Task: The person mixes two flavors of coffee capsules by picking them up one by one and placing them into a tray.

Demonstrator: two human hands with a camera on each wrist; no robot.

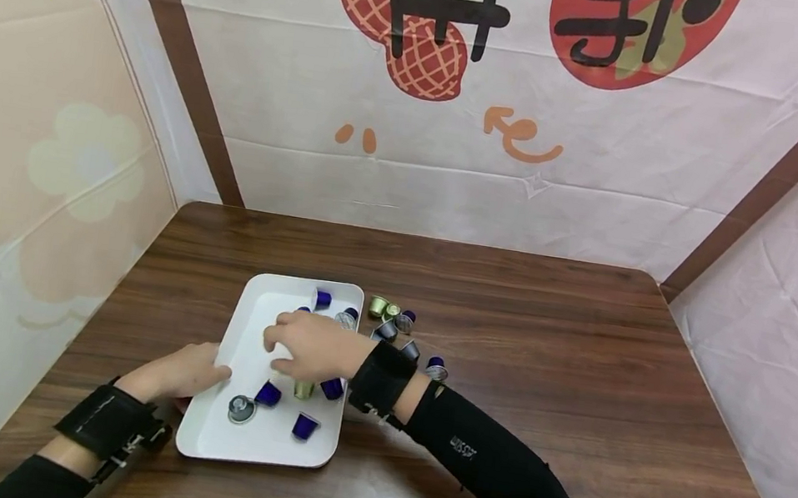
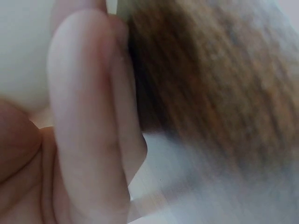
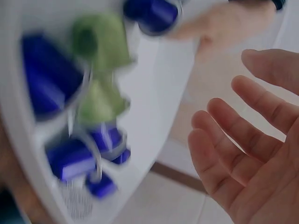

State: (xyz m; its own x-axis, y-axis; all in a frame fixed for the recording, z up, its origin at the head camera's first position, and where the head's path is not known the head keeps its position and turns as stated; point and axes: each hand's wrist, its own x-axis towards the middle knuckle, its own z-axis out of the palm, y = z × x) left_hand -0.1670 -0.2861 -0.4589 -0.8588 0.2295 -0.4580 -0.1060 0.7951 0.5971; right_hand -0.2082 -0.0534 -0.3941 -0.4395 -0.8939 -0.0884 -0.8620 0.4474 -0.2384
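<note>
Closest to the camera, the fingers (image 2: 88,107) of your left hand (image 1: 181,373) fill much of the left wrist view. They hold the side of the white tray (image 1: 246,321), your thumb laid over its rim and the other fingers partly hidden at the outer edge. Your left forearm rises from the lower left, its wrist wrapped in a black band (image 1: 111,421).

Your right hand (image 1: 314,345) reaches palm down over the tray, fingertips toward the left one. Its fingers are parted and gently bent, and you have hold of nothing with them.

Just nearer to you than those fingers lie a green capsule (image 1: 304,390) and a dark blue capsule (image 1: 268,394); a silver capsule (image 1: 242,409) sits beside the latter, near your left thumb. Another blue one (image 1: 305,427) lies farther toward you. On the far side of your right fingers, a blue-and-white capsule (image 1: 321,300) rests toward the tray's far end.

Your right wrist crosses the tray's right edge, the black sleeve (image 1: 479,445) running back to the lower right. Past that wrist, a loose group of capsules (image 1: 386,331), green, grey and silver, lies on the wood-grain table (image 1: 545,344).
</note>
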